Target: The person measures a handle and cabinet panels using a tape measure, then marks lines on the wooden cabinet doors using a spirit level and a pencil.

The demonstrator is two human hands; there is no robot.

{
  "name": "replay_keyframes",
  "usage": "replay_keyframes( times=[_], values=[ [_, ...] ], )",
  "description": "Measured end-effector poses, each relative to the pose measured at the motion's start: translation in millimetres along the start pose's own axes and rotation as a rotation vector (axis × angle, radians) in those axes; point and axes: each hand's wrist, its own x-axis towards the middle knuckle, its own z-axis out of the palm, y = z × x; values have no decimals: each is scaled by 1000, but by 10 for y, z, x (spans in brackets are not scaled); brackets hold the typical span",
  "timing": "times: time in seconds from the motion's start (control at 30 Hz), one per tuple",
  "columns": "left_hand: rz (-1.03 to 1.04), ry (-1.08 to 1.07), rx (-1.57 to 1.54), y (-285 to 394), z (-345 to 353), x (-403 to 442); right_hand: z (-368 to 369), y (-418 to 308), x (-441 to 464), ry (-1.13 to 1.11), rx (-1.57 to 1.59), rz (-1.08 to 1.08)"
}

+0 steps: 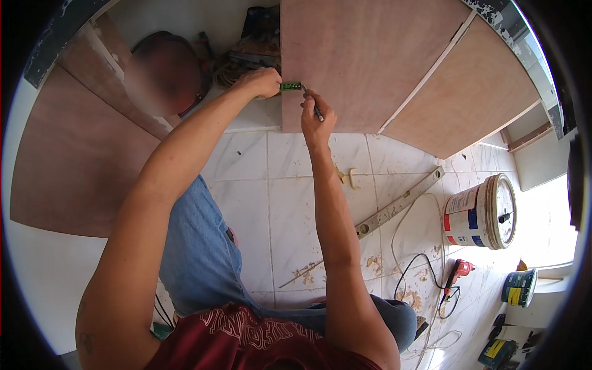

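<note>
My left hand (262, 82) is closed on a small green tool (290, 86), which lies against the left edge of a wooden cabinet door (364, 55). Whether that tool is a tape measure or a small level is too small to tell. In my right hand (319, 117) is a thin pencil (317, 111), pinched between the fingers, its upper end beside the green tool's right end. Both hands are close together at the door's lower left part. The inside of my left hand's grip is hidden.
Beyond my left hand is an open cabinet with coiled cord (227, 75) and a dark round object (166, 74). On the tiled floor are a long metal level (401, 202), a white bucket (472, 213), a red power tool (459, 272), loose cables and wood shavings.
</note>
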Motion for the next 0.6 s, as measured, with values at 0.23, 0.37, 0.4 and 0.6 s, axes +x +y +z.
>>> replay_keyframes(
  times=[0.23, 0.37, 0.4, 0.6],
  values=[
    [1, 13, -25, -23, 19, 20, -20, -67, 21, -27, -46, 31],
    [6, 15, -8, 38, -38, -66, -13, -39, 13, -19, -90, -16],
    [-2, 13, -10, 38, -35, -65, -11, -46, 8, -13, -103, -34],
    [11, 37, -7, 24, -13, -54, -23, -101, 55, -33, -78, -7]
  ],
)
